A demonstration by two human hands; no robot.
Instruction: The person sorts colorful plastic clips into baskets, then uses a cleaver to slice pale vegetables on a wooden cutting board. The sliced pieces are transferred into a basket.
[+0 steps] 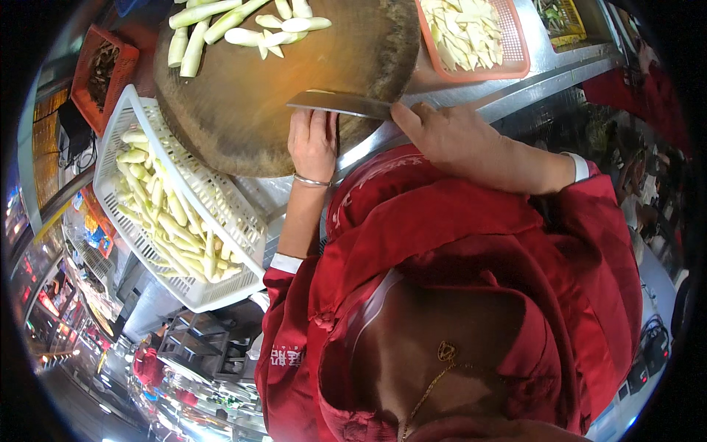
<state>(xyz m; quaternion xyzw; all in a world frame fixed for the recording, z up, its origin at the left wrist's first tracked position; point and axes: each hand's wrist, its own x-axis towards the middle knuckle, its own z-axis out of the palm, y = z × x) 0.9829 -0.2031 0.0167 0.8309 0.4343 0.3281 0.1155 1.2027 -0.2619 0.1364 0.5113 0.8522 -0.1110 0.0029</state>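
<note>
On a round wooden chopping block point(265, 121), my right hand point(436, 127) grips a cleaver point(342, 104) by its handle end, the blade lying across the near part of the block. My left hand point(312, 138), with a metal bangle at the wrist, reaches up to the blade. Its fingertips are hidden behind the cleaver, so what they hold cannot be made out. A pale sliver of vegetable point(319, 91) shows just beyond the blade. Peeled water bamboo shoots point(221, 22), some whole and some in shorter pieces, lie at the block's far left.
A white plastic basket point(221, 232) of water bamboo shoots point(165, 215) stands left of the block. Sliced pieces point(464, 33) fill a pink-orange basket point(516, 50) at the far right, on the metal counter point(511, 102). Farther left is a red basket point(83, 77) with brown contents.
</note>
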